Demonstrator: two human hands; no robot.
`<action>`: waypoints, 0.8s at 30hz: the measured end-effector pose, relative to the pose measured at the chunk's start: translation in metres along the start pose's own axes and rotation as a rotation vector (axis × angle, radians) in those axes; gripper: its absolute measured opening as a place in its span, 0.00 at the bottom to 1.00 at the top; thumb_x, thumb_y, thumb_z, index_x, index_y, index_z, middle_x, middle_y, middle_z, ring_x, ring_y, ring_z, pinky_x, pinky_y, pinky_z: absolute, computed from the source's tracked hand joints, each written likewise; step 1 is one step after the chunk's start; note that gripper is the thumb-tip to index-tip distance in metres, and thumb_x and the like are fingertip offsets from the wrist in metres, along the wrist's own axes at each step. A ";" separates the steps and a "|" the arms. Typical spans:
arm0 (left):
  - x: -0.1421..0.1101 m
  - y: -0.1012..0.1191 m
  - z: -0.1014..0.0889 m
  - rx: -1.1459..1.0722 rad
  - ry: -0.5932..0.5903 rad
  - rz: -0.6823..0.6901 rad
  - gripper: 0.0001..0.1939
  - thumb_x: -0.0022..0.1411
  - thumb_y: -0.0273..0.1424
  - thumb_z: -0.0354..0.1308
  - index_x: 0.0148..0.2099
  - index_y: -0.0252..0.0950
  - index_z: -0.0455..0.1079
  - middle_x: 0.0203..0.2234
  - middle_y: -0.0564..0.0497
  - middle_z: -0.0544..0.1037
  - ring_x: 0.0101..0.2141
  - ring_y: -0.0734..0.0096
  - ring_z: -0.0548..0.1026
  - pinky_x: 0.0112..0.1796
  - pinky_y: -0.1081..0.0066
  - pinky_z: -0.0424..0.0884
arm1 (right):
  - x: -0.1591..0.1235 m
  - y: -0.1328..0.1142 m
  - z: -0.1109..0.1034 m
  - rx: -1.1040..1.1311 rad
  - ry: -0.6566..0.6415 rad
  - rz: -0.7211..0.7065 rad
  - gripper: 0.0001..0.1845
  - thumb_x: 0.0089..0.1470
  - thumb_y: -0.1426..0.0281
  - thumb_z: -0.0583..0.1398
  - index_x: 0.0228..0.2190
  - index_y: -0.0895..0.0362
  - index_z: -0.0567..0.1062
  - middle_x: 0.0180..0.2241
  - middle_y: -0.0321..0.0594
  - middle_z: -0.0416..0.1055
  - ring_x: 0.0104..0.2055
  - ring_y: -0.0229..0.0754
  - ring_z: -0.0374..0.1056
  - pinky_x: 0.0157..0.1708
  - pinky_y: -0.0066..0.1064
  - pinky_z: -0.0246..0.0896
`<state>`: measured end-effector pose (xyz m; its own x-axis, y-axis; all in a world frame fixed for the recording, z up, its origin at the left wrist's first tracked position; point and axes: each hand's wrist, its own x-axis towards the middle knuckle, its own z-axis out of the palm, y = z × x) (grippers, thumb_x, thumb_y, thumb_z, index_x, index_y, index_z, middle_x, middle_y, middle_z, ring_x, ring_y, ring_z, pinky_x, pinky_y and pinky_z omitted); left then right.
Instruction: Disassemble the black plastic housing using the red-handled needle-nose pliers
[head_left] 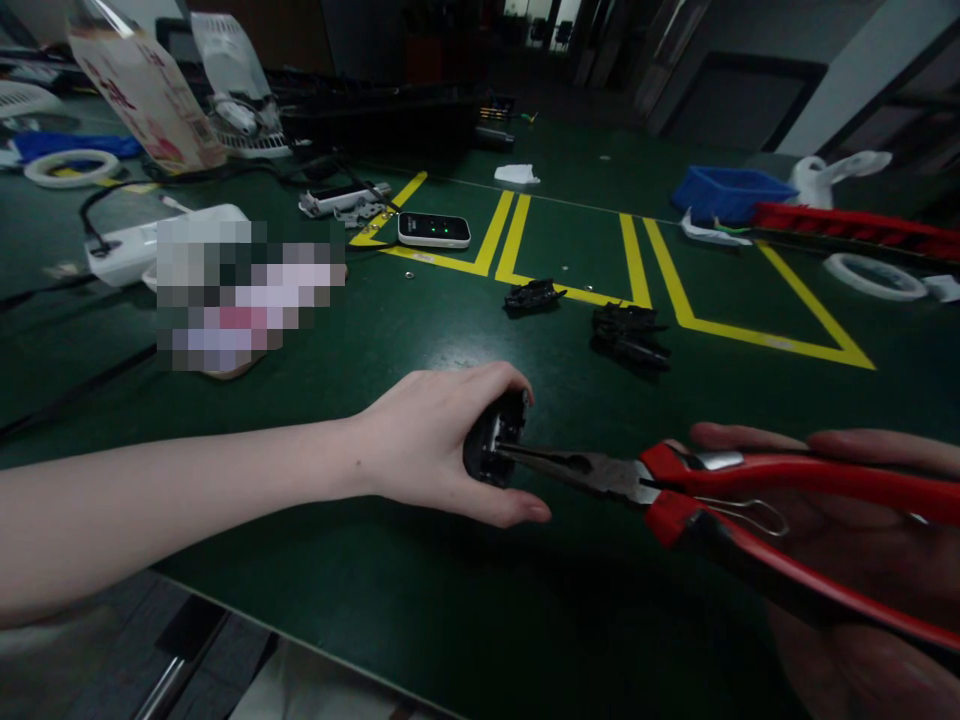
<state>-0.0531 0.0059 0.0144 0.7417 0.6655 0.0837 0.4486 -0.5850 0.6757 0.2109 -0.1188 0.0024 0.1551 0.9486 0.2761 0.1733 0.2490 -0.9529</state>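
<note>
My left hand [439,440] is wrapped round a small black part [495,445], holding it just above the green table [465,600]. My right hand [847,570] grips red-handled long-nose pliers [720,495] at the lower right. The pliers' dark jaws reach left, and their tips are pushed into the open end of the black part. The fingers of my right hand curl over the upper red handle; the palm lies behind the lower one.
Two black plastic pieces [534,296] [628,335] lie beyond my hands near yellow tape lines [750,332]. A small black device with green lights [433,230] sits farther back. A blue bin [731,193], red strip [855,228] and tape rolls [874,276] are at the right; white devices and cables lie at the left.
</note>
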 end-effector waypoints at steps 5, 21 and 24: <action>-0.001 0.001 -0.001 0.027 -0.019 0.025 0.35 0.56 0.58 0.67 0.53 0.36 0.69 0.43 0.46 0.81 0.38 0.60 0.79 0.36 0.65 0.71 | 0.005 -0.010 0.012 0.021 0.049 -0.042 0.26 0.49 0.56 0.73 0.50 0.38 0.76 0.52 0.44 0.80 0.52 0.58 0.79 0.50 0.49 0.81; 0.000 -0.004 0.001 0.027 -0.041 0.074 0.36 0.57 0.59 0.65 0.55 0.36 0.70 0.47 0.44 0.81 0.42 0.55 0.80 0.41 0.61 0.73 | 0.005 -0.015 0.018 -0.021 0.029 -0.063 0.27 0.47 0.55 0.74 0.49 0.37 0.76 0.49 0.43 0.81 0.50 0.58 0.80 0.46 0.49 0.83; 0.000 -0.010 0.001 0.043 -0.053 0.137 0.38 0.56 0.61 0.65 0.57 0.37 0.69 0.48 0.43 0.81 0.44 0.54 0.80 0.41 0.61 0.73 | 0.005 -0.014 0.018 -0.034 0.054 -0.082 0.27 0.45 0.54 0.75 0.48 0.38 0.76 0.48 0.44 0.81 0.47 0.59 0.81 0.45 0.51 0.83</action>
<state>-0.0565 0.0113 0.0068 0.8225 0.5530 0.1333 0.3610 -0.6886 0.6288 0.1917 -0.1143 0.0152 0.1915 0.9131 0.3600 0.2204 0.3174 -0.9223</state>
